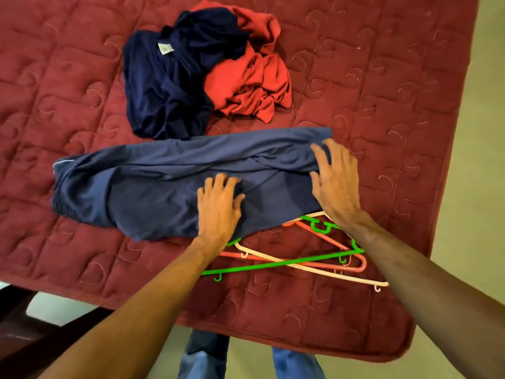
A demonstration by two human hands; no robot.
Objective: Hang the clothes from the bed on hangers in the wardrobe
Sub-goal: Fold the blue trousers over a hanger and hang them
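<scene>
A blue garment point(153, 184) lies folded lengthwise across the red quilted bed point(382, 77). My left hand point(218, 206) rests flat on its near middle with spread fingers. My right hand point(336, 179) lies on its right end, fingers spread over the cloth. Under that end, towards me, lie a green hanger point(273, 265), a pink hanger point(328, 240) and a white hanger point(314, 270), stacked crosswise and partly covered by the garment. Further back lie a crumpled dark navy garment point(169, 83) and a red-orange garment point(251, 75), side by side and touching.
The bed's near edge point(273, 337) runs just in front of my legs, its right edge beside a pale floor point(486, 132). Dark furniture point(27, 337) stands at the lower left.
</scene>
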